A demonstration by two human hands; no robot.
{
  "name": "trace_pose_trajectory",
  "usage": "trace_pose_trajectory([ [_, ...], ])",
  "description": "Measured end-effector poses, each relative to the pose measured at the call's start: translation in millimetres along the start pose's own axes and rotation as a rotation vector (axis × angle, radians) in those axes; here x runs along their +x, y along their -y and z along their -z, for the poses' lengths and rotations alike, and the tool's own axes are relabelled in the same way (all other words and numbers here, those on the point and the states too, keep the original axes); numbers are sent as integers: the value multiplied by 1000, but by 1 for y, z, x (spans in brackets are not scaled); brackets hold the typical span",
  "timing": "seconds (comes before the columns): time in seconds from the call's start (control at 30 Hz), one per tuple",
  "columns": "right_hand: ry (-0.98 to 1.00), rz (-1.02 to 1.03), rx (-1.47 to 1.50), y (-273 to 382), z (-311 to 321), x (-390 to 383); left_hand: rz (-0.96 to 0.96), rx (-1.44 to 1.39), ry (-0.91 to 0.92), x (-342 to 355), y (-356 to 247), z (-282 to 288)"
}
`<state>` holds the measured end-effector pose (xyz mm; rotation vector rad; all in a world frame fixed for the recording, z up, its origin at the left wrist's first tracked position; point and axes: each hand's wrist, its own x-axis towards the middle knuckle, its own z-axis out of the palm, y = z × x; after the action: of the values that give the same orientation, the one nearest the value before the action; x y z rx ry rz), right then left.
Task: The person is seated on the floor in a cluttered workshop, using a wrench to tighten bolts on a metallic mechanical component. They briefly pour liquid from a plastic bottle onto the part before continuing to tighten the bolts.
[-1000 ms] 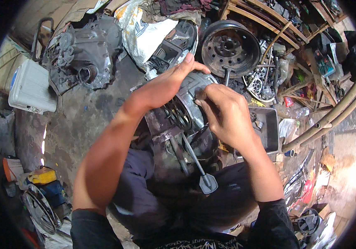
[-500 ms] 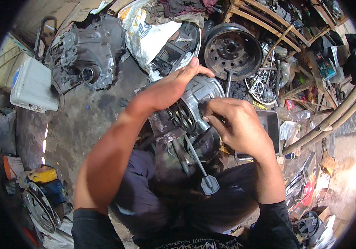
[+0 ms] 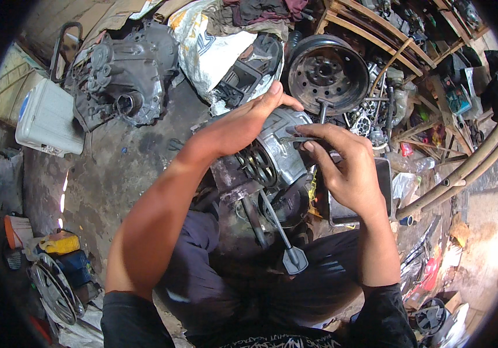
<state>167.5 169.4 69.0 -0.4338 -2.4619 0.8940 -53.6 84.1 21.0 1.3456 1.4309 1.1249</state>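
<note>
Head view. Your left hand [image 3: 243,124] lay flat and open across the top of the metal drum housing [image 3: 278,148], fingers stretched toward the steel wheel rim [image 3: 325,72], pressing on it rather than gripping it. The housing sat at the picture's centre, over your lap, on a rusty block [image 3: 231,174]. Its long axis ran from lower left to upper right, and its open end, showing dark coils [image 3: 254,162], faced lower left toward you. Your right hand [image 3: 347,168] was partly curled against the housing's right side, index finger and thumb pinching a thin dark metal strip [image 3: 298,139] that lay against the housing's shell; what the other fingers held could not be told. A long-shafted tool [image 3: 278,223] lay below the housing, its shaft running down and to the right, its flat head [image 3: 294,258] over your dark trousers [image 3: 214,278]. A grey metal tray [image 3: 385,180] stood just right of your right hand. A gearbox casing [image 3: 124,72] and a white container [image 3: 49,119] lay well apart on the floor at upper left.
</note>
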Motion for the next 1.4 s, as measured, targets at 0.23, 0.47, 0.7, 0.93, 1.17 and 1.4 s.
trace_pose_trajectory([
  [0.23, -73, 57, -91, 7, -14, -2, -16, -15, 10, 1, 2, 1],
  [0.47, -165, 153, -311, 9, -41, -7, -13, 1, 15, 0, 0, 0],
  [0.7, -208, 105, -344, 10, -47, -7, -6, 23, 9, 1, 0, -1],
  [0.93, -188, 102, -369, 13, -47, -8, -13, -1, 27, 1, 0, -1],
  [1.17, -166, 94, -317, 17, -48, -7, -21, 33, 23, 1, 2, 0],
  [1.4, -136, 129, -309, 10, -39, -6, -9, 16, 22, 2, 4, -1],
])
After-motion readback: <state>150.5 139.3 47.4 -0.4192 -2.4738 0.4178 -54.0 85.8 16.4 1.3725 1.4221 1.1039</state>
